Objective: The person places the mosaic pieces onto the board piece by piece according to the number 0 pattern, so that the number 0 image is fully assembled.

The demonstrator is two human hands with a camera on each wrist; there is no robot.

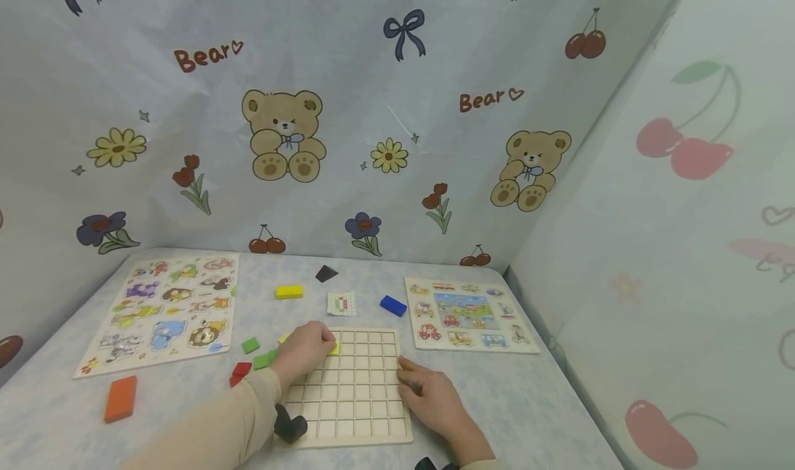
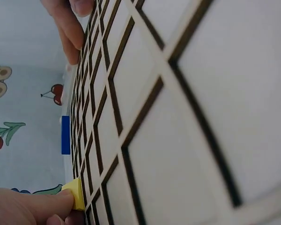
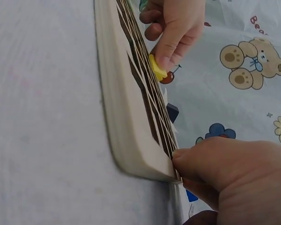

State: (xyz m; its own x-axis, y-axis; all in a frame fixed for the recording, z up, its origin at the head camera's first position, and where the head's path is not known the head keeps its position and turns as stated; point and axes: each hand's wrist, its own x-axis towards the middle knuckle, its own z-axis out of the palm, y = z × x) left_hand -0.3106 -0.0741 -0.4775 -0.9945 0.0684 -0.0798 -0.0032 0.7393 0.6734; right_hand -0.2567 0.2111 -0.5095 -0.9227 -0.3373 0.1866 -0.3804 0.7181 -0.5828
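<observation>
A pale wooden grid board (image 1: 362, 393) lies flat on the table in the head view. My left hand (image 1: 306, 349) reaches over its far left corner and pinches a yellow square tile (image 2: 76, 193) between thumb and fingers. The tile stands tilted right at the grid's bars in the left wrist view. At the board's right edge, my right hand (image 1: 436, 399) grips the rim, with the thumb (image 3: 189, 159) on its top and the other fingers curled at its side. Green tiles (image 1: 262, 361) and red tiles (image 1: 241, 370) lie left of the board, partly behind the left forearm.
Beyond the board are a small patterned card (image 1: 341, 304), a blue block (image 1: 393, 306), a yellow block (image 1: 289, 292) and a dark piece (image 1: 326, 273). An animal puzzle (image 1: 164, 304) and an orange block (image 1: 121, 399) lie left; a vehicle puzzle (image 1: 470, 316) lies right.
</observation>
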